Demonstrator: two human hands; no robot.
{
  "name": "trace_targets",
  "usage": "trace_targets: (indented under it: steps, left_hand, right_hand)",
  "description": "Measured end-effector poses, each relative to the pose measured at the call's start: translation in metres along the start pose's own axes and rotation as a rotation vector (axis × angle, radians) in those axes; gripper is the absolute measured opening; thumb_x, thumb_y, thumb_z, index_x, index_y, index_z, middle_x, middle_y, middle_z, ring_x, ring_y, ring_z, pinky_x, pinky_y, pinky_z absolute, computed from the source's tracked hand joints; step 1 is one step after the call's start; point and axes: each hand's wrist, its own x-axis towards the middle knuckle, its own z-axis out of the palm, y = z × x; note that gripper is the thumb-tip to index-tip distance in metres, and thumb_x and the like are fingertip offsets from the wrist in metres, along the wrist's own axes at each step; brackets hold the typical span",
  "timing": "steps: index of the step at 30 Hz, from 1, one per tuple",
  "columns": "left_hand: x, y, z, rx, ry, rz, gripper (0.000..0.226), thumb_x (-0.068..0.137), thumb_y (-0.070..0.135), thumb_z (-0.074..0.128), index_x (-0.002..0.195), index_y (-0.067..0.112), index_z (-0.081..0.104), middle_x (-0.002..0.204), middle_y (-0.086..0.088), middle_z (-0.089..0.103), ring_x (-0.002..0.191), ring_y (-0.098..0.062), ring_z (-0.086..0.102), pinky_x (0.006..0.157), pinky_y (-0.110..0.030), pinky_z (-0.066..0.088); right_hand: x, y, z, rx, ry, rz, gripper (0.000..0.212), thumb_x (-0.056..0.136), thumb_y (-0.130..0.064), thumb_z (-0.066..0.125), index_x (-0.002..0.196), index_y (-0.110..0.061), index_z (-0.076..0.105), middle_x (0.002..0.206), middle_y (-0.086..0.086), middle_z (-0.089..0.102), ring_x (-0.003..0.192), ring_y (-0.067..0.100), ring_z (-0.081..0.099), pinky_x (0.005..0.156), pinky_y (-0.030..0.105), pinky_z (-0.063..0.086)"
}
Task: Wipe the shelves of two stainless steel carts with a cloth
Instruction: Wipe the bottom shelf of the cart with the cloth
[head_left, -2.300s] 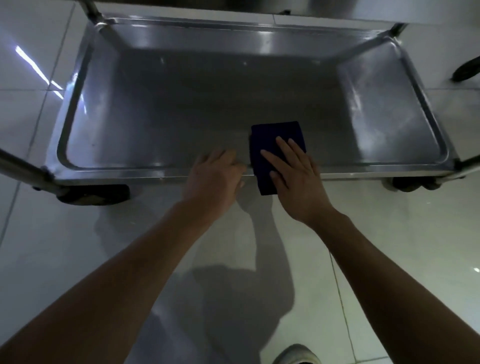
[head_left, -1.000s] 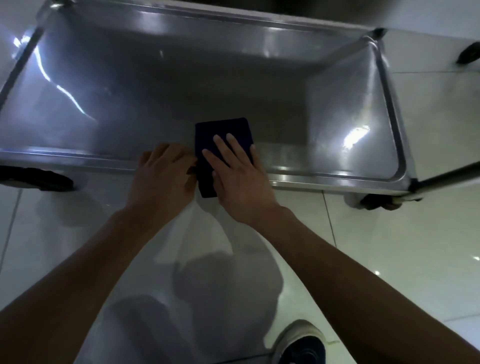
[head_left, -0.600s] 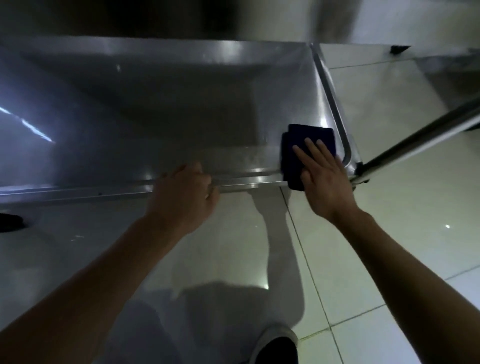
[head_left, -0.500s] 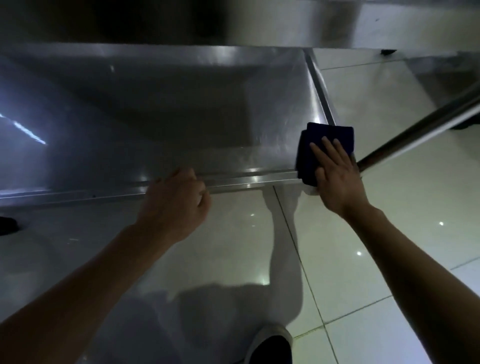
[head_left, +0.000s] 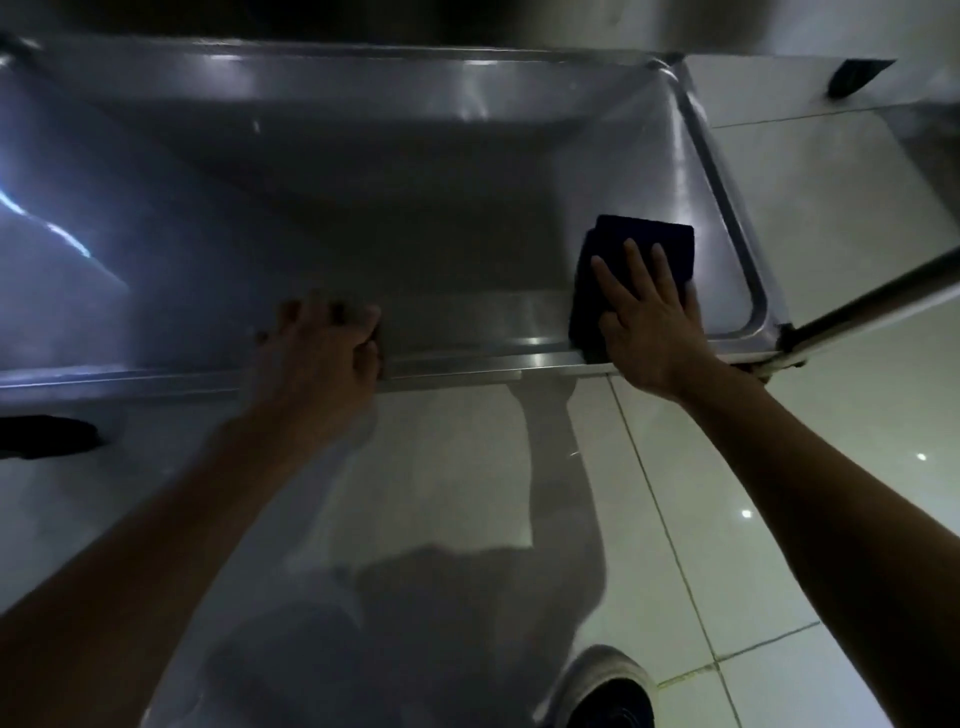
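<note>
**Working the cloth into the shelf's near right corner**

We have the folded dark cloth (head_left: 641, 260) lying on the bottom shelf (head_left: 363, 218) of the cart, at about four o'clock on the tray, close to the right rim and overlapping the near lip. Our right hand (head_left: 649, 322) lies flat on it, fingers (head_left: 636, 265) spread and extended, pressing down rather than gripping. Our left hand (head_left: 322, 353) sits at six o'clock on the near lip, fingers curled over the edge; it is blurred, so how firmly they clench we cannot tell.

To do this step well, we judge the palm should keep even pressure so the whole cloth face stays in contact, and the strokes should overlap. The rounded corner at five o'clock, beside the leg (head_left: 872, 296), likely traps grime; we would press the cloth edge into that curve with the fingertips. Bracing with the left hand should stop the cart rolling on the glossy floor (head_left: 779, 519). The raised lip deserves its own pass.
</note>
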Motion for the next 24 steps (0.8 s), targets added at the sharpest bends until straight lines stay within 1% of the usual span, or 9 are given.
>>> trace_targets:
  steps: [3, 6, 9, 12, 14, 17, 19, 21, 24]
  left_hand:
    - [-0.003, -0.003, -0.001, -0.023, -0.021, 0.015, 0.057, 0.084, 0.049, 0.035, 0.131, 0.031, 0.061, 0.130, -0.013, 0.055, 0.115, -0.040, 0.050, 0.096, -0.054, 0.046]
    - [-0.008, -0.018, -0.003, -0.059, 0.005, 0.012, 0.059, 0.086, 0.059, 0.034, 0.130, 0.030, 0.059, 0.136, -0.001, 0.055, 0.123, -0.032, 0.052, 0.095, -0.053, 0.049]
    - [-0.013, -0.031, -0.004, -0.080, 0.059, 0.006, 0.054, 0.084, 0.065, 0.038, 0.118, 0.031, 0.063, 0.132, 0.009, 0.055, 0.115, -0.025, 0.057, 0.083, -0.048, 0.055]
    - [-0.016, -0.037, -0.004, -0.077, 0.053, 0.020, 0.055, 0.088, 0.062, 0.036, 0.116, 0.024, 0.063, 0.126, 0.007, 0.053, 0.108, -0.025, 0.057, 0.072, -0.038, 0.049]
    - [-0.020, -0.041, -0.005, -0.101, 0.055, -0.002, 0.051, 0.090, 0.059, 0.039, 0.115, 0.020, 0.062, 0.125, 0.007, 0.051, 0.107, -0.026, 0.057, 0.071, -0.038, 0.047]
    - [-0.028, -0.047, -0.008, -0.106, 0.037, -0.020, 0.050, 0.091, 0.057, 0.036, 0.118, 0.021, 0.058, 0.132, 0.007, 0.048, 0.116, -0.028, 0.054, 0.077, -0.047, 0.055]
    - [-0.030, -0.048, -0.009, -0.093, 0.022, -0.022, 0.049, 0.093, 0.055, 0.039, 0.125, 0.021, 0.055, 0.137, 0.007, 0.046, 0.121, -0.028, 0.051, 0.080, -0.051, 0.055]
    - [-0.029, -0.044, -0.009, -0.064, 0.027, -0.014, 0.047, 0.094, 0.050, 0.046, 0.128, 0.019, 0.055, 0.138, 0.005, 0.046, 0.121, -0.029, 0.050, 0.083, -0.048, 0.053]
    - [-0.022, -0.030, -0.011, -0.012, 0.073, -0.015, 0.041, 0.091, 0.041, 0.053, 0.121, 0.014, 0.062, 0.134, -0.002, 0.051, 0.119, -0.030, 0.049, 0.087, -0.045, 0.047]
  right_hand:
    - [0.023, -0.066, 0.006, -0.044, 0.041, -0.141, 0.062, 0.104, -0.042, 0.024, 0.160, -0.029, 0.002, 0.168, 0.006, -0.009, 0.153, 0.031, -0.012, 0.120, 0.061, 0.005]
    - [0.047, -0.130, 0.012, 0.014, 0.009, -0.237, 0.062, 0.104, -0.040, 0.030, 0.159, -0.035, 0.004, 0.168, 0.000, -0.012, 0.153, 0.027, -0.016, 0.120, 0.060, -0.002]
    - [0.069, -0.186, 0.017, 0.044, 0.003, -0.339, 0.063, 0.101, -0.040, 0.031, 0.159, -0.037, 0.005, 0.167, -0.002, -0.013, 0.153, 0.025, -0.018, 0.118, 0.059, -0.006]
    - [0.083, -0.225, 0.016, 0.061, -0.044, -0.435, 0.062, 0.100, -0.041, 0.028, 0.158, -0.039, 0.004, 0.167, -0.004, -0.015, 0.152, 0.023, -0.020, 0.118, 0.059, -0.009]
    - [0.085, -0.236, 0.017, 0.070, -0.053, -0.455, 0.062, 0.101, -0.041, 0.028, 0.158, -0.040, 0.004, 0.167, -0.005, -0.015, 0.152, 0.022, -0.020, 0.118, 0.057, -0.009]
    - [0.077, -0.240, 0.019, 0.095, -0.021, -0.482, 0.060, 0.102, -0.040, 0.027, 0.158, -0.038, 0.006, 0.167, -0.006, -0.011, 0.153, 0.021, -0.017, 0.119, 0.055, -0.009]
    - [0.073, -0.234, 0.019, 0.111, -0.011, -0.500, 0.060, 0.101, -0.041, 0.025, 0.158, -0.040, 0.006, 0.167, -0.008, -0.011, 0.153, 0.018, -0.017, 0.120, 0.052, -0.009]
    - [0.071, -0.215, 0.018, 0.136, -0.009, -0.468, 0.059, 0.101, -0.041, 0.024, 0.157, -0.042, 0.005, 0.167, -0.011, -0.012, 0.152, 0.015, -0.018, 0.120, 0.049, -0.010]
    - [0.066, -0.168, 0.016, 0.155, 0.018, -0.352, 0.060, 0.101, -0.041, 0.025, 0.157, -0.042, 0.005, 0.167, -0.012, -0.012, 0.152, 0.014, -0.019, 0.120, 0.048, -0.009]
